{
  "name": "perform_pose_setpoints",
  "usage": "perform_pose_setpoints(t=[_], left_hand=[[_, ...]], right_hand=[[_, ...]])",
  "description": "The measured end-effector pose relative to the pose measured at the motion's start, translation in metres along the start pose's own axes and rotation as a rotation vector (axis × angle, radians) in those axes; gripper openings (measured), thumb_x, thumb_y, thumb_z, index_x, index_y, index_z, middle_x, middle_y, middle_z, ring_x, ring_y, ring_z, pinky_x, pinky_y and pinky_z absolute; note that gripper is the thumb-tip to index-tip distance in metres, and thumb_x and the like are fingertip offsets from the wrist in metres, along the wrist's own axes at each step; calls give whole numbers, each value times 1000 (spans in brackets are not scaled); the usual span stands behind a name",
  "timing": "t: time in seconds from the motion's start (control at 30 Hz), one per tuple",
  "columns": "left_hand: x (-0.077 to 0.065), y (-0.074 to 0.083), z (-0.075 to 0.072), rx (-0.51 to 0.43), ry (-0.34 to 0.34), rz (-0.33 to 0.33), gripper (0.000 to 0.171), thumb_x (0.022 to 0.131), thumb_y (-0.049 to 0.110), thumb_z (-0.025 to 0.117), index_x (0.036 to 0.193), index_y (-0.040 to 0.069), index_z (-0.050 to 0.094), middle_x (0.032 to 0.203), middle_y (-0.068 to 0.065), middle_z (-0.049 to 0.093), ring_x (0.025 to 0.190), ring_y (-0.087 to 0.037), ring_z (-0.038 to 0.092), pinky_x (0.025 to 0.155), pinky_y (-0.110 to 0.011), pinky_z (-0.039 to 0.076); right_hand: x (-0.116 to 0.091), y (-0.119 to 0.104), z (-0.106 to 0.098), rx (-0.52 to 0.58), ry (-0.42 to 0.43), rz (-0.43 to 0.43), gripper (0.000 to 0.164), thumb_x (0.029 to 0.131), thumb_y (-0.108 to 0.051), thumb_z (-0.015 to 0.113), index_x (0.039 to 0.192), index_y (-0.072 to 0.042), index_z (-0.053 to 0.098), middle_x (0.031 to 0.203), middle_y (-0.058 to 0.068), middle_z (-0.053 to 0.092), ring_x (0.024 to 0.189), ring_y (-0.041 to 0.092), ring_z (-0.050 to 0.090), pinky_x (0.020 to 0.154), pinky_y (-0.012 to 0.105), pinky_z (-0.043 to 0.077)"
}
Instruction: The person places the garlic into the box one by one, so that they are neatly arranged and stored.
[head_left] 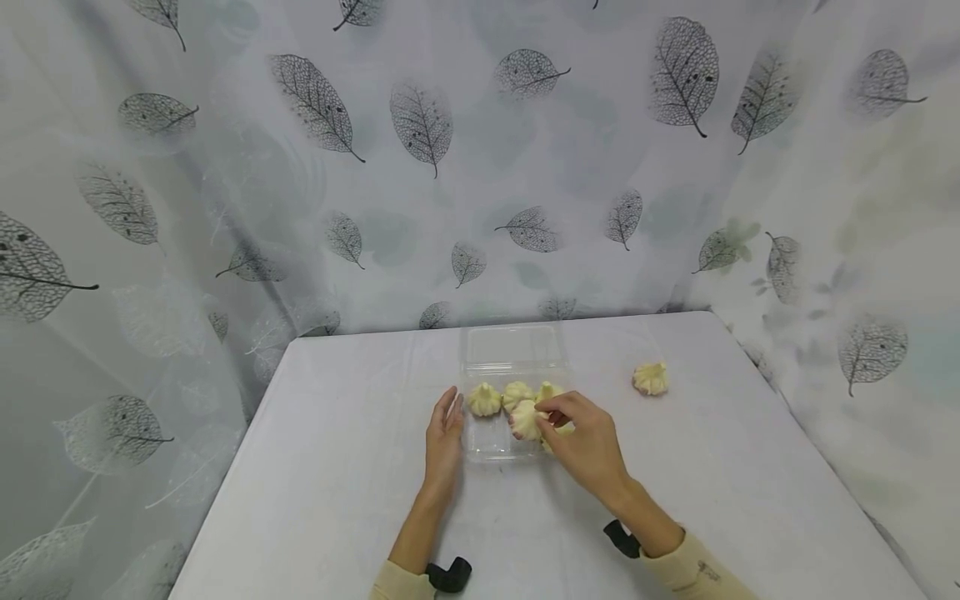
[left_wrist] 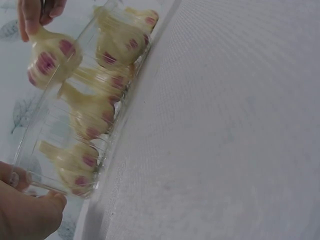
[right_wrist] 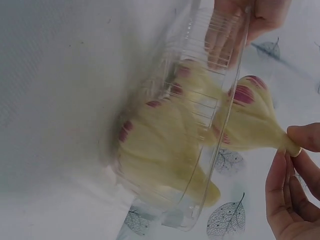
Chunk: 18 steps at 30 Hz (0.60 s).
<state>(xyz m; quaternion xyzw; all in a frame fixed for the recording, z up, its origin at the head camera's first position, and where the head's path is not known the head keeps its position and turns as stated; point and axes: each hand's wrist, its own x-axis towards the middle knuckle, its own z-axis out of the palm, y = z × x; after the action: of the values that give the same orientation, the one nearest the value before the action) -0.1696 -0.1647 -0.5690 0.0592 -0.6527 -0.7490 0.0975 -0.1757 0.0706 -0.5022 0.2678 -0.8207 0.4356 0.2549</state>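
Note:
A pale yellow garlic bulb (head_left: pixel 524 421) with purple patches hangs by its stem from my right hand (head_left: pixel 591 446), pinched between thumb and fingertips. In the right wrist view, the held bulb (right_wrist: pixel 247 117) is at the rim of a clear plastic box (head_left: pixel 487 457). Several more garlic bulbs (head_left: pixel 484 400) sit inside the box, their purple patches showing through its wall in the left wrist view. My left hand (head_left: pixel 444 442) is upright along the box's left side, fingers extended. The left wrist view puts its thumb (left_wrist: pixel 56 201) right at the box's end wall.
The box's clear lid (head_left: pixel 513 344) lies folded back behind it. One more garlic bulb (head_left: pixel 650 379) rests apart on the white tabletop (head_left: pixel 337 467), at the right. A leaf-printed curtain (head_left: pixel 465 183) surrounds the table at the back and sides.

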Motion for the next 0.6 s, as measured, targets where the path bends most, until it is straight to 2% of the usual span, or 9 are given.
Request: perform_pose_setpoints(t=[0.37,0.6], left_hand=[[-1,2,2,-6,-3,8,49,112,5,38,161,7,34,168,-16,31,156,-28,29,128,-39,24],[-1,2,1,-1,2,3,49,112,5,38,161,8,35,168,-14,31,156,-26,30,128,-36,24]], right_hand=[[-7,2,9,-1,-54,16,24,79,2,88,99,-7,79,96,1,73,78,11,69,66,28,62],[-10,6,16,-31,-78,4,22,78,3,89,95,-6,78,93,3,71,76,13,68,64,30,62]])
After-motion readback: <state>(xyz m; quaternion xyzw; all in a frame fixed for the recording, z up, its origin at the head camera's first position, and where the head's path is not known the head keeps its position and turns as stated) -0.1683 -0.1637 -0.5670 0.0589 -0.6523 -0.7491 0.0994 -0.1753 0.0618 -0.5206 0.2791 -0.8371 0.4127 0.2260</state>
